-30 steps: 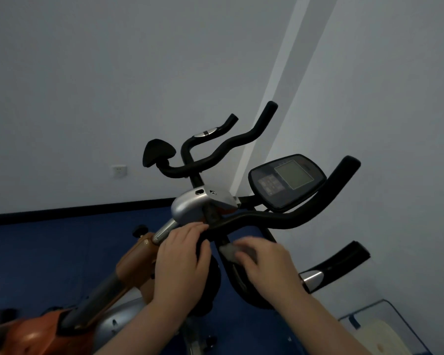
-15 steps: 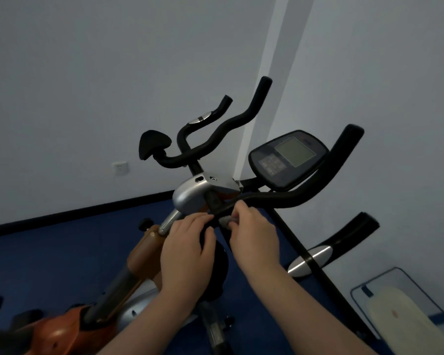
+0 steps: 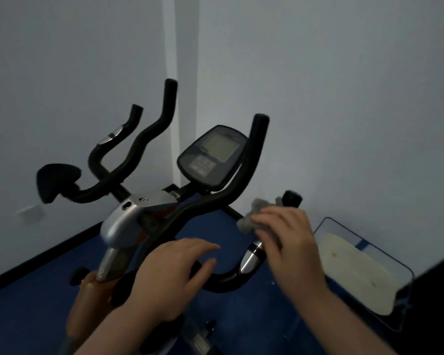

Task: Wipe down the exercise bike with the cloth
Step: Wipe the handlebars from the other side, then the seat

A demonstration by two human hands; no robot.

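Head view is being filled by two pale walls (image 3: 318,85) meeting in a corner, with a blue floor (image 3: 23,311) being edged by a dark skirting. The exercise bike (image 3: 123,226) is being seen from above and behind its front end: a silver housing is being shown on an orange frame post, and black handlebars (image 3: 149,139) are being spread to both sides of it. A clear-rimmed tray (image 3: 326,228) holding a pale mat is being seen lying on the floor at the lower right, beside the wall. The console (image 3: 213,157), with its grey screen, is being carried between the bars, tilted toward the camera. The left hand (image 3: 172,278) is being laid over the near lower bar, its grip released, with the fingers stretched forward and the thumb set against the bar. The right hand (image 3: 287,242) is being held over the right-hand bar, just above that bar's silver sensor band (image 3: 250,260); its grip is being closed around the cloth. The cloth (image 3: 254,213), grey and bunched, is being pressed against this bar, with its loose end being shown past the fingertips, just below a black bar end cap (image 3: 291,198). A white wall socket (image 3: 31,212) is being seen low on the left wall.
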